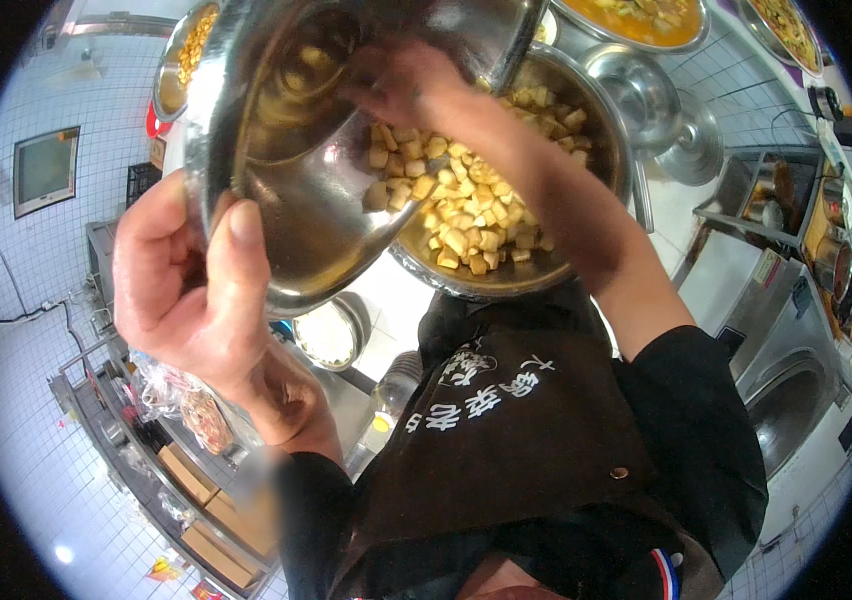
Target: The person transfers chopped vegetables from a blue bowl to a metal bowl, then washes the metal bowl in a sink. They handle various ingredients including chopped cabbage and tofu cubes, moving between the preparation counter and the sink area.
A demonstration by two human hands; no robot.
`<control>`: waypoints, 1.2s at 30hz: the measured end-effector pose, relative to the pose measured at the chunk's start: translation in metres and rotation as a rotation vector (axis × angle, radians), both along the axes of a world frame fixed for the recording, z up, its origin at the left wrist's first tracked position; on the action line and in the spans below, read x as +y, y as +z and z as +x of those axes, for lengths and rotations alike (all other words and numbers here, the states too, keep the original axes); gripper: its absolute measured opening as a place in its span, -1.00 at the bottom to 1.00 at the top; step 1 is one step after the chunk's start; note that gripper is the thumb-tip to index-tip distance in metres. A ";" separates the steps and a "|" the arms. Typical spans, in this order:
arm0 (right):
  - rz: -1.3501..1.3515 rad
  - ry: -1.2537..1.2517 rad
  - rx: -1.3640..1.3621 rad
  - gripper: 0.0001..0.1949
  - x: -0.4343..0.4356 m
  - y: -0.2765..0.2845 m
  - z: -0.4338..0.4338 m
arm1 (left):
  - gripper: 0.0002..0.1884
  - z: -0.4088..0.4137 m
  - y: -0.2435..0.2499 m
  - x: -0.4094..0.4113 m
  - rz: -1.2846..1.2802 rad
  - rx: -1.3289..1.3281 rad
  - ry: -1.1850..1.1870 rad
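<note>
Gripped at its left rim by my left hand (201, 292), a large stainless steel bowl (306, 232) is tilted. Pale yellow diced food (400, 169) lies at its lower side, with a few bits further up its wall. Under its lip stands a second metal bowl (463, 281), holding a heap of the same diced cubes (482, 206). My right hand (403, 82) reaches into the tilted bowl, blurred by motion. Its fingers are too smeared to tell whether they hold anything.
A metal strainer or pan (632, 94) with a handle sits right of the lower bowl. Beyond it is a basin of orange soupy food (636, 19). A round container of white contents (328, 334) stands below left. Shelving (156, 480) runs along the left, a wok (790, 412) is at right.
</note>
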State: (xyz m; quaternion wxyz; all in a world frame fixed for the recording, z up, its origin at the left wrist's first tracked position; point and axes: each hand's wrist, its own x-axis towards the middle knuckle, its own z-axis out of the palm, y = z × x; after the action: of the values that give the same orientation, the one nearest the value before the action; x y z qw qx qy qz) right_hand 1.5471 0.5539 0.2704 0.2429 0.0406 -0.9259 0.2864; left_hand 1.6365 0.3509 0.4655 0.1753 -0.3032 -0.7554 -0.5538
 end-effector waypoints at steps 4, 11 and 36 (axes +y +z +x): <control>0.200 0.121 -0.155 -0.53 -0.027 -0.026 0.021 | -0.72 -0.002 0.006 -0.004 0.078 0.058 0.004; 0.333 0.389 -0.169 -0.67 0.009 -0.029 0.096 | -0.73 0.002 0.003 -0.023 -0.043 0.121 0.088; 0.186 0.361 -0.171 -0.82 -0.023 -0.054 0.109 | -0.76 -0.017 -0.003 -0.040 0.116 0.046 0.149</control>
State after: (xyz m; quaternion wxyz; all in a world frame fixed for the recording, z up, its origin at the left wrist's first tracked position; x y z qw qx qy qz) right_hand 1.6565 0.5305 0.2161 0.1036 0.2037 -0.9433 0.2409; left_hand 1.6199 0.3110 0.4628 0.2507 -0.2484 -0.7381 -0.5750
